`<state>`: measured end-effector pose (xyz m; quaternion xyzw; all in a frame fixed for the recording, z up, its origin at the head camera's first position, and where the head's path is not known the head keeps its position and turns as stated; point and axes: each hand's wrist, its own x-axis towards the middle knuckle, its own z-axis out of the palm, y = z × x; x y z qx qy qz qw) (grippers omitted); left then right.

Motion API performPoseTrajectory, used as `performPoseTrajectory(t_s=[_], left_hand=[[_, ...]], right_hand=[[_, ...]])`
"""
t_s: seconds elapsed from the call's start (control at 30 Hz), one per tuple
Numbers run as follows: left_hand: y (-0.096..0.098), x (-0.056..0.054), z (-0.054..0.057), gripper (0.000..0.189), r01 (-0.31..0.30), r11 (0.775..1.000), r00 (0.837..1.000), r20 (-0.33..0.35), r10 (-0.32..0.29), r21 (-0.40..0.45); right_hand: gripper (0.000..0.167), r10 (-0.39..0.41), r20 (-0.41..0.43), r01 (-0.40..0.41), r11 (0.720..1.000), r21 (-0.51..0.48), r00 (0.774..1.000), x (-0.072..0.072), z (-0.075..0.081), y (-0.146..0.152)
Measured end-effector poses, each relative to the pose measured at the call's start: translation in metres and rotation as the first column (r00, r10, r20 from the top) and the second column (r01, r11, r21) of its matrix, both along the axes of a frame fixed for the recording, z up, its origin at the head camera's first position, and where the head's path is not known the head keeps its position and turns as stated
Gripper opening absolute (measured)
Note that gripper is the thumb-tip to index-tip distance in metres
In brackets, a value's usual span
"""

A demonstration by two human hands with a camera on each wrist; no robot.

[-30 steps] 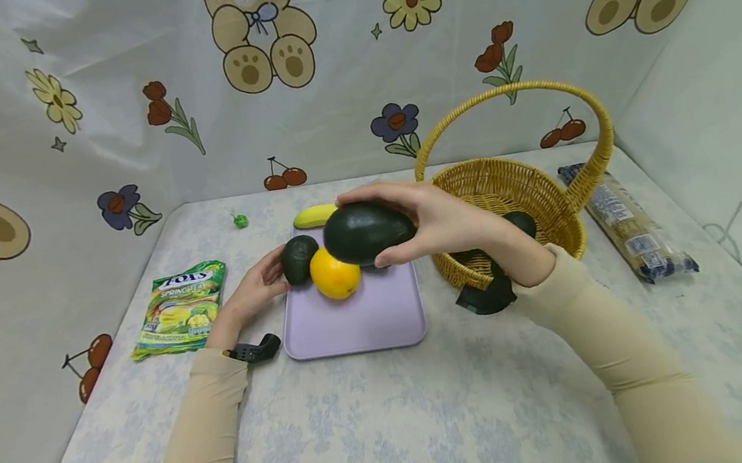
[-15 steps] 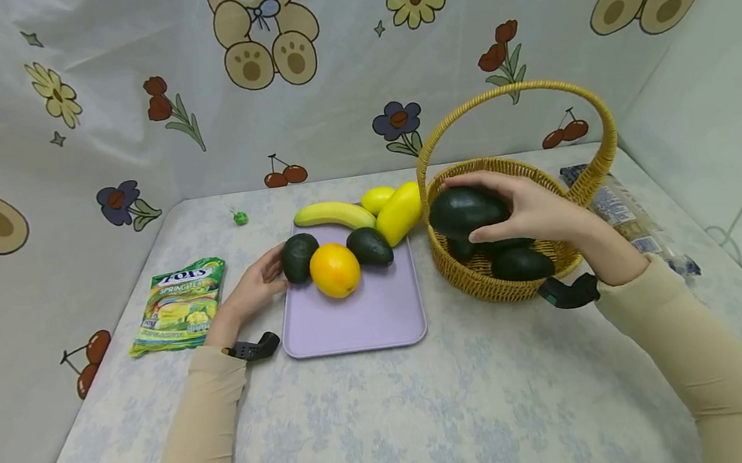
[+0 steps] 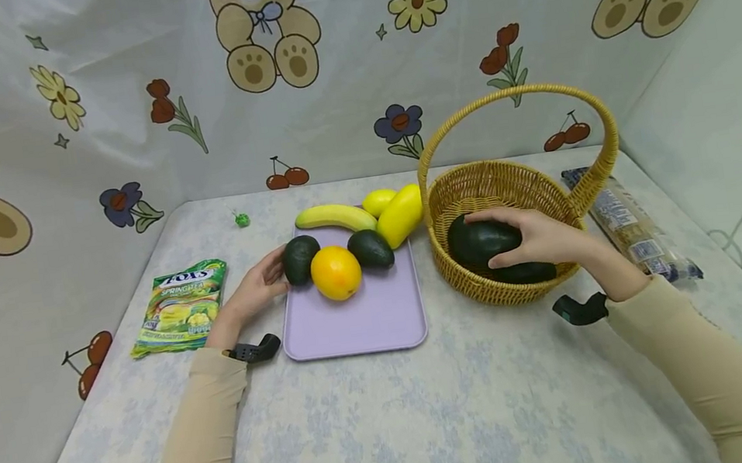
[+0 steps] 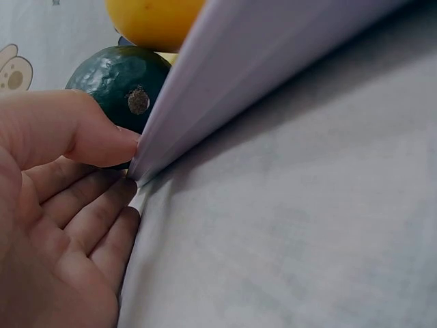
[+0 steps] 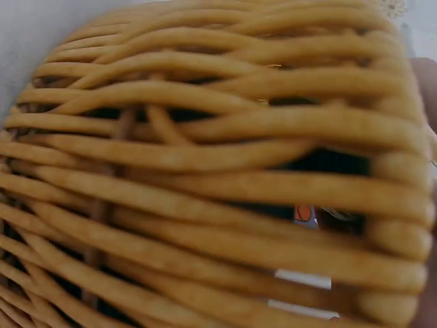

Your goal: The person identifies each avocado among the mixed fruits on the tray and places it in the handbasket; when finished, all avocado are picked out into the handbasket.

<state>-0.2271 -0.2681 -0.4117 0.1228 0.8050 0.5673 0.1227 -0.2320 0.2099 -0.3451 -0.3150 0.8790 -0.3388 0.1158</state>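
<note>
Large dark green fruit (image 3: 478, 241): inside the wicker basket (image 3: 484, 289), gripped in my right hand (image 3: 541, 238), with a second dark green fruit (image 3: 527, 272) just under my thumb.
Right wrist view: mostly the basket's weave up close, dark green peeping through gaps; the grip itself shows only from my head.
Left wrist view: my thumb tip against the rim of the lilac tray (image 4: 225, 96) and the brownish scar on the left avocado (image 4: 123, 85), neither plain from my head.
Right fingers: wide round the fruit, along its far upper side, thumb opposite on the near side.
Left fingers: nearly straight, thumb parted from them, tips of my left hand (image 3: 252, 292) at the tray's edge; whether they touch the left avocado I cannot tell.
Tray, nearer: an orange (image 3: 336, 273) between the left avocado and the right avocado (image 3: 370, 249).
Tray, farther: a banana (image 3: 335, 217), a long yellow fruit (image 3: 400, 217) and a rounder yellow fruit (image 3: 377, 201).
Sides: candy bag (image 3: 180, 307) to my left, long packet (image 3: 626, 221) to my right.
In the way: basket wall hiding the big fruit's underside; handle (image 3: 508, 94) crossing before the packet.
Farthest: the curtain (image 3: 329, 127) with printed bears.
</note>
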Motion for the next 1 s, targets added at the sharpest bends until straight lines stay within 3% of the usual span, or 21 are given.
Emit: performPoseTrajectory(t_s=[0.3, 0.53, 0.77, 1.0], left_hand=[[0.001, 0.000, 0.001, 0.075, 0.000, 1.000, 1.000, -0.001, 0.000, -0.003], [0.001, 0.000, 0.001, 0.075, -0.001, 1.000, 1.000, 0.000, 0.001, -0.003], [-0.008, -0.013, -0.023, 0.076, -0.012, 1.000, 1.000, -0.011, 0.012, 0.011], [-0.009, -0.013, -0.027, 0.078, -0.025, 1.000, 0.999, -0.034, 0.024, -0.019]], right_hand=[[0.074, 0.034, 0.066, -0.038, 0.997, 0.062, 0.997, 0.000, -0.007, -0.001], [0.073, 0.068, 0.019, -0.070, 0.990, 0.125, 0.997, -0.004, -0.009, -0.003], [0.070, 0.085, -0.011, -0.082, 0.985, 0.152, 0.996, -0.006, -0.013, -0.005], [0.065, 0.107, -0.048, -0.095, 0.973, 0.208, 0.993, -0.005, -0.014, -0.009]])
